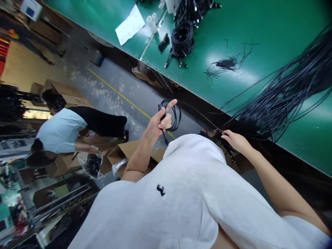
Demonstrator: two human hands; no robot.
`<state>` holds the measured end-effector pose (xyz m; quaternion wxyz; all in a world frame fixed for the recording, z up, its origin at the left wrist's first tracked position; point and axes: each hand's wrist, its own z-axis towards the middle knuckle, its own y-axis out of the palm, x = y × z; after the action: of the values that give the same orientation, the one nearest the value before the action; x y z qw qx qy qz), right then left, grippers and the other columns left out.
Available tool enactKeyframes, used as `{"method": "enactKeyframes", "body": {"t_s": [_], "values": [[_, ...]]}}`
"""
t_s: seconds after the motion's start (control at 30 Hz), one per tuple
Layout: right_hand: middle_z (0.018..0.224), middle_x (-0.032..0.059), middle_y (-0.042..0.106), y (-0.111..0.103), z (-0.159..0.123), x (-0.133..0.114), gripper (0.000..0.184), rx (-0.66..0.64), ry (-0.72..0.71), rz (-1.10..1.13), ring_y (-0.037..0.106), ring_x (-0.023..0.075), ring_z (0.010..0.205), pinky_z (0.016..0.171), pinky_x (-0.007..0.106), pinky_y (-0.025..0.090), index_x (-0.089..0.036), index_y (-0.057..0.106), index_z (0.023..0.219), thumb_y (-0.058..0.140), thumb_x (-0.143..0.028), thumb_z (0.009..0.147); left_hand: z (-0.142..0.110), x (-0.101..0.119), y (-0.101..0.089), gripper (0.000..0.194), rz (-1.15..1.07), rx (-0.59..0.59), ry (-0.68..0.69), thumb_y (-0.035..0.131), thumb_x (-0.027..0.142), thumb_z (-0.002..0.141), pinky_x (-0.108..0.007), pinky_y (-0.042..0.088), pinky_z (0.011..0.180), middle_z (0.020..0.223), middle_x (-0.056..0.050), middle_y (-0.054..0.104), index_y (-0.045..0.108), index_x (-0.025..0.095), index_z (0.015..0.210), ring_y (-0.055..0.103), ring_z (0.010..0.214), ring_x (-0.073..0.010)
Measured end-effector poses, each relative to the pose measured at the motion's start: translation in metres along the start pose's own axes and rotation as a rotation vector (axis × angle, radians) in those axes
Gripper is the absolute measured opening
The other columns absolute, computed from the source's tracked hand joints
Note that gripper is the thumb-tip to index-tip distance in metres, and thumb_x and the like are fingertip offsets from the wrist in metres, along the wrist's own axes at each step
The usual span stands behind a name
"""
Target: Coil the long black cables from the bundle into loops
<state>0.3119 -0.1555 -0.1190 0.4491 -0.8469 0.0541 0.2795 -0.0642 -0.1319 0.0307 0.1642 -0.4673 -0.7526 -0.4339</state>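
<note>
A small coil of black cable (177, 119) hangs looped round the fingers of my left hand (162, 121), which is closed on it in front of my white shirt; the index finger points out. A connector end dangles below that hand. One strand runs from the coil across to my right hand (234, 141), at the table's near edge. Its thumb and fingers pinch the black cable, though the fingertips are partly hidden. Beside the right hand, a large loose bundle of black cables (280, 93) spreads over the green table (259, 20) and droops over its edge.
On the table lie a tied cable coil (182, 38), thin black ties (226, 63), a small tied bunch (163, 42), white rolls (151, 24) and a paper sheet (130, 25). At left, another person (62, 129) bends over cardboard boxes (121, 152) with a plastic bag (92, 164).
</note>
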Motion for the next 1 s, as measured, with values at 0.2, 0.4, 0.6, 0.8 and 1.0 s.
{"method": "enactKeyframes", "body": {"t_s": [0.2,0.4,0.6,0.8,1.0], "values": [[0.085,0.0046,0.069,-0.071,-0.003,-0.112,0.037,-0.096,-0.608,-0.116,0.062,0.0144,0.073,0.056,0.024,0.032,-0.021,0.067,0.093,0.038,-0.043,0.101,0.022,-0.043,0.007,0.034,0.24,-0.213,-0.187,0.071,0.033,0.084,-0.033,0.053,0.085,0.104,-0.015,0.075,0.062,0.012,0.11,0.072,0.095,-0.0209],[0.09,0.0081,0.068,-0.116,0.037,-0.147,0.035,0.086,-0.585,-0.226,0.059,0.0191,0.081,0.07,0.03,0.038,-0.019,0.068,0.093,0.043,-0.042,0.099,0.012,-0.053,0.023,0.034,0.343,-0.488,-0.314,0.069,0.039,0.084,-0.024,0.044,0.058,0.063,-0.003,0.064,0.064,0.01,0.1,0.057,0.055,-0.0109],[0.109,0.0121,0.064,-0.073,0.012,-0.132,0.03,0.433,-0.48,0.057,0.056,0.0283,0.106,0.097,0.048,0.041,-0.026,0.067,0.111,0.05,-0.045,0.095,0.005,-0.05,0.03,0.03,0.062,-0.439,-0.226,0.073,0.042,0.08,-0.019,0.025,0.041,0.046,0.009,0.03,0.062,0.014,0.081,0.027,0.039,-0.0047],[0.111,0.01,0.062,-0.036,0.043,-0.137,0.062,0.103,-0.417,0.763,0.059,0.0232,0.103,0.088,0.039,0.049,-0.022,0.055,0.127,0.063,-0.063,0.081,-0.004,-0.049,0.039,0.037,-0.019,-0.634,-0.506,0.076,0.048,0.074,-0.02,0.022,0.035,0.041,0.009,0.024,0.055,0.018,0.067,0.021,0.033,-0.0051],[0.088,0.0039,0.06,-0.026,0.055,-0.156,0.031,0.107,-0.296,1.072,0.059,0.0168,0.083,0.08,0.033,0.049,-0.019,0.061,0.083,0.071,-0.048,0.08,-0.011,-0.045,0.018,0.045,0.168,-0.436,-0.283,0.078,0.056,0.071,-0.018,0.023,0.037,0.044,0.01,0.032,0.061,0.015,0.08,0.024,0.036,-0.0037]]}}
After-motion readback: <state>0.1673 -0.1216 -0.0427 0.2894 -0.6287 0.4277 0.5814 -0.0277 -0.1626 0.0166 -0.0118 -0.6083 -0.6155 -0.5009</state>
